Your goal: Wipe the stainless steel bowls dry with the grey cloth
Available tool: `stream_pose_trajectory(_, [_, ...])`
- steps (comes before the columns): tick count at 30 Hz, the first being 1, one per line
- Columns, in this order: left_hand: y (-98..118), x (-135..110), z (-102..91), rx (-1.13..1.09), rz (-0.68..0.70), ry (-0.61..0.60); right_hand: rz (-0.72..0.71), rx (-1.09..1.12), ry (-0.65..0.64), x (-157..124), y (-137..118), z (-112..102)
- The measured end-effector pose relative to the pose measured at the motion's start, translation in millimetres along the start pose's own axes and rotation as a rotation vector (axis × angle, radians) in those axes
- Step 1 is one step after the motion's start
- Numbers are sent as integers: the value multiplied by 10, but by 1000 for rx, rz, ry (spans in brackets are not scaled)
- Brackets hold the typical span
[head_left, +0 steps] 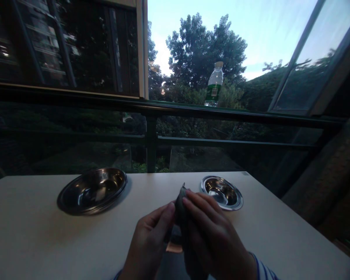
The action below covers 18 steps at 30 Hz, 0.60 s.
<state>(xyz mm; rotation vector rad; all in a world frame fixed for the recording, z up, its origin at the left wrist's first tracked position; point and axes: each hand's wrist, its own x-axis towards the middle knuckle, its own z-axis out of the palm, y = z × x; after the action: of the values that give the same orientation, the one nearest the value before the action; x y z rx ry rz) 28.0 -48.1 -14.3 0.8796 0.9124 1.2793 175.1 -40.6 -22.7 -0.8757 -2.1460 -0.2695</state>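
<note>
Both hands meet above the near middle of the white table (151,186). Between them is a dark grey, elongated thing (181,204) with a small pointed tip at its upper end; its exact kind is too dark to make out. My left hand (151,237) pinches its left side between thumb and fingers. My right hand (214,231) wraps its right side, fingertips close to the top. Much of the thing is hidden behind my fingers. Below the hands shows a small tan patch (174,247) on a greyish surface.
A large steel bowl (90,192) stands on the left of the table, a smaller steel bowl (221,192) on the right behind my right hand. A plastic bottle with a green label (214,87) stands on the dark railing (177,107) before the window.
</note>
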Motion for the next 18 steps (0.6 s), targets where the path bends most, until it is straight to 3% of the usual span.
stream_pose_trajectory(2, [5, 8, -12, -10, 5, 17, -114, -28, 35, -6, -35, 19])
stream_pose_trajectory(4, [12, 8, -18, -3, 1, 14, -135, -29, 48, -14, -26, 29])
stream_pose_trajectory(10, [21, -12, -1, 46, 2, -52, 151, 53, -27, -13, 100, -9])
stream_pose_trajectory(15, [34, 15, -11, 16, 17, 11, -73, -4, -38, -29, -10, 15])
stream_pose_trajectory(18, [26, 15, -12, 29, 14, -11, -43, 35, -53, -22, 39, -1])
